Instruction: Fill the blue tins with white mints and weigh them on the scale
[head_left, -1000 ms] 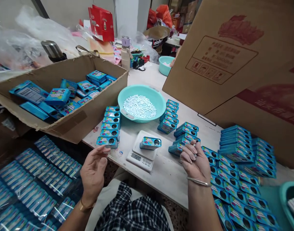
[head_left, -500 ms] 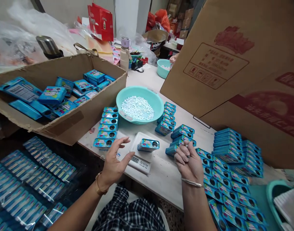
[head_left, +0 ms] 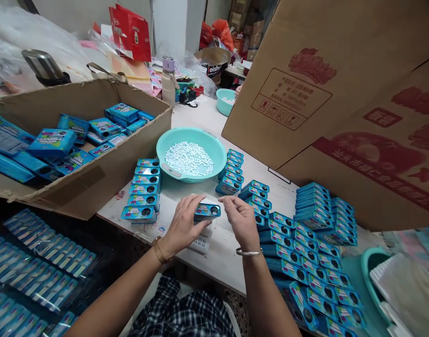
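Observation:
My left hand (head_left: 181, 227) is closed around a small blue box (head_left: 205, 212) with a dark round hole at the right end of its top. Beneath it, the white digital scale (head_left: 202, 244) is mostly covered by my hand; whether the box still touches it I cannot tell. My right hand (head_left: 243, 223) is curled, thumb and index finger pinched close to the box's right end. What lies inside those fingers is hidden. Behind both hands stands a turquoise basin (head_left: 219, 157) holding small white pellets (head_left: 189, 158).
A row of blue boxes (head_left: 141, 189) stands left of the basin, more rows (head_left: 288, 241) to the right. A cardboard carton (head_left: 130, 164) at left holds loose boxes. Another large carton (head_left: 270, 135) rises at right. Packed boxes (head_left: 42, 267) lie low at left.
My left hand has closed around the box that stood on the scale. My right hand has moved left to the box, from a fist to a pinch. The view has shifted right.

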Motion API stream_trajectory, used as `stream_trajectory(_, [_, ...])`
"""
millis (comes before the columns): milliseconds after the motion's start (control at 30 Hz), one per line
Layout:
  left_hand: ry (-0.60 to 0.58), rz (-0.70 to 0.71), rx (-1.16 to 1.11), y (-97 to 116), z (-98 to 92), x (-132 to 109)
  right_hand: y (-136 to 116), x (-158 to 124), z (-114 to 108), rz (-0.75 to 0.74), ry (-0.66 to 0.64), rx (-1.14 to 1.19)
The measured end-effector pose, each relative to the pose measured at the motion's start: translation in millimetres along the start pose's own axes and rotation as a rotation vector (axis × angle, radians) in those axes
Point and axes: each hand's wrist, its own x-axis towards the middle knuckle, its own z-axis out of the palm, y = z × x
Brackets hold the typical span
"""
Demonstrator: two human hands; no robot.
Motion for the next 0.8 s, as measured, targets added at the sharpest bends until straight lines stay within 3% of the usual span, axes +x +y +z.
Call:
stream_trajectory(100, [-0.001,-0.018,-0.024,-2,-4.3,-3,3,0,-1,-0.113,-0.088,-0.302])
stream_trajectory(167, [-0.012,-0.035,-0.034,-4,-10.2,-7,3,0,-5,-0.119,-0.075,-0.341])
stream_trajectory(300, [0.026,-0.085,-0.04,-8,-25.8,-15,-3,1,-17,-0.027,0.001,-0.034])
stream_trajectory(433, [0.107,-0.144,-0.038,-12,-40.7,-24,-9,3,-26,0.147,0.009,0.362])
stream_trajectory(533, [0.18,-0.191,-0.037,-12,-50.3,-29,-8,3,-30,0.267,0.003,0.532])
stream_trajectory(667, [0.256,-0.233,-0.068,-13,-58.6,-35,-4,1,-30,0.26,-0.004,0.492])
stream_trajectory(800, [0.265,-0.246,-0.092,-16,-57.4,-39,-3,-4,-24,0.137,-0.018,0.244])
